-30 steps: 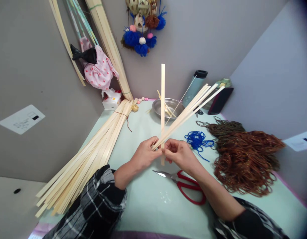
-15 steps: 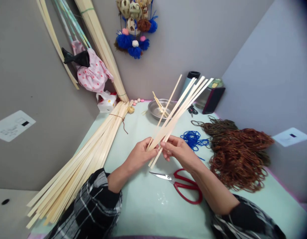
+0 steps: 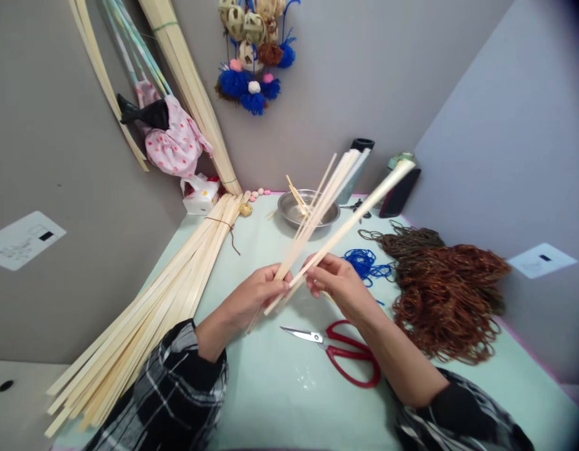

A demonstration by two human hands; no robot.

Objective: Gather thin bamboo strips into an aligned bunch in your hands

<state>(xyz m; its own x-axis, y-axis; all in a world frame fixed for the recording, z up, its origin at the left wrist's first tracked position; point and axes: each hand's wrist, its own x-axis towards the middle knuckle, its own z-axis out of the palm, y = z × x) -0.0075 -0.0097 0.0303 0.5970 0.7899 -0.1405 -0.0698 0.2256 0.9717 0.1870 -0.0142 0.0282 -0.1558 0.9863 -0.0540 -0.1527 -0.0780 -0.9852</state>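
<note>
Left hand (image 3: 254, 294) grips a fan of strips (image 3: 318, 210) above the table (image 3: 280, 382); right hand (image 3: 339, 285) pinches one strip (image 3: 355, 219) angled away from them, scissors (image 3: 341, 351) lying below.

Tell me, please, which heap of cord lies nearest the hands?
The small blue cord tangle, just beyond the right hand; the large brown heap lies farther right.

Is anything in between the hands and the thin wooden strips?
No. The left hand grips a bunch of strips, and the right hand pinches one strip apart from it. Nothing sits between fingers and strips.
</note>
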